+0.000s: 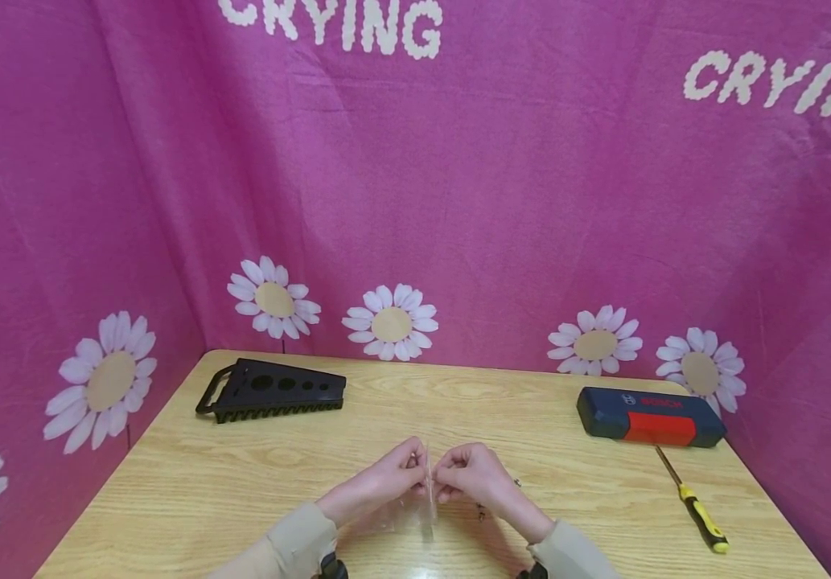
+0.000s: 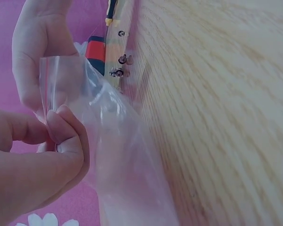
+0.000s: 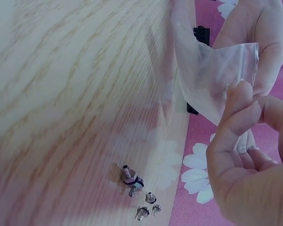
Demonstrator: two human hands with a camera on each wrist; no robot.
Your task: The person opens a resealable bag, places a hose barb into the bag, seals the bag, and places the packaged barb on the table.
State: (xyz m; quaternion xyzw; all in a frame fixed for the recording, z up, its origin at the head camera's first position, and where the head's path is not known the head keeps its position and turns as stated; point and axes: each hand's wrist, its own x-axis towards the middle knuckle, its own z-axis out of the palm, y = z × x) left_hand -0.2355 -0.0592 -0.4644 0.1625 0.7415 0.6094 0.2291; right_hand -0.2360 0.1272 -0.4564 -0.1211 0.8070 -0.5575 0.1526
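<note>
Altogether, from left to right: at far left on the wooden surface (image 1: 241,498), one black rack (image 1: 270,397); at near centre, two hands, left hand (image 1: 401,472) and right hand (image 1: 479,474), both pinching the mouth of one clear plastic bag (image 1: 429,511) held upright between; near the right hand, at least five small metal parts (image 3: 128,176); at far right, one dark blue and red case (image 1: 652,418); nearer, one yellow-and-black screwdriver (image 1: 701,516), tip toward the case. Behind, pink cloth (image 1: 502,201). In the head view, bag nearly edge-on, right forearm (image 1: 528,516) partly in the way of the metal parts. Visible only from left wrist, a red line (image 2: 46,84) along the bag's mouth; clearest from right wrist, the metal parts, some clustered, others apart.
</note>
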